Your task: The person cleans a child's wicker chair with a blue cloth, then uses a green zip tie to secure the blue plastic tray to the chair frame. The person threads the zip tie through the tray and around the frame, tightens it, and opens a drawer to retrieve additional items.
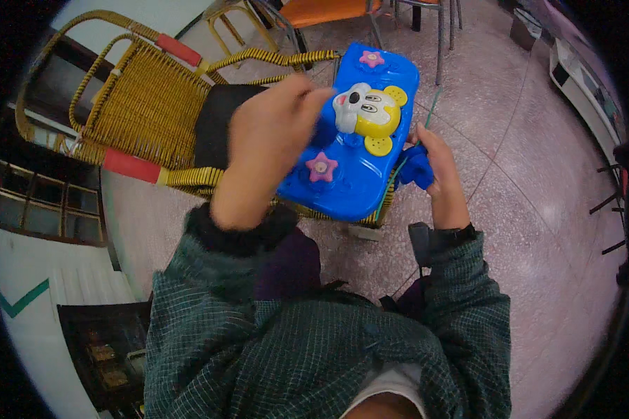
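Note:
A blue plastic toy tray (pixel 360 188) lies across the front of a yellow-and-black woven chair (pixel 140 105). It carries a raised yellow-and-white cartoon animal head (pixel 370 112) and two pink stars, one star (pixel 321 167) nearer me and the other star (pixel 372 59) at the far end. Over the tray's left side is my left hand (pixel 276 126), smeared by motion, its fingers partly hidden. At the tray's right edge my right hand (pixel 440 164) is closed around a lumpy blue plastic part (pixel 416 167). A thin green strand (pixel 433 105) passes close to that hand and along the tray's edge.
A black seat pad (pixel 223 126) and red-wrapped armrests (pixel 131 165) belong to the woven chair. Beyond it stand an orange-seated chair (pixel 325 10) and a small cane stool (pixel 234 28). Speckled tile floor (pixel 524 181) stretches to the right, toward a white cabinet (pixel 587 98).

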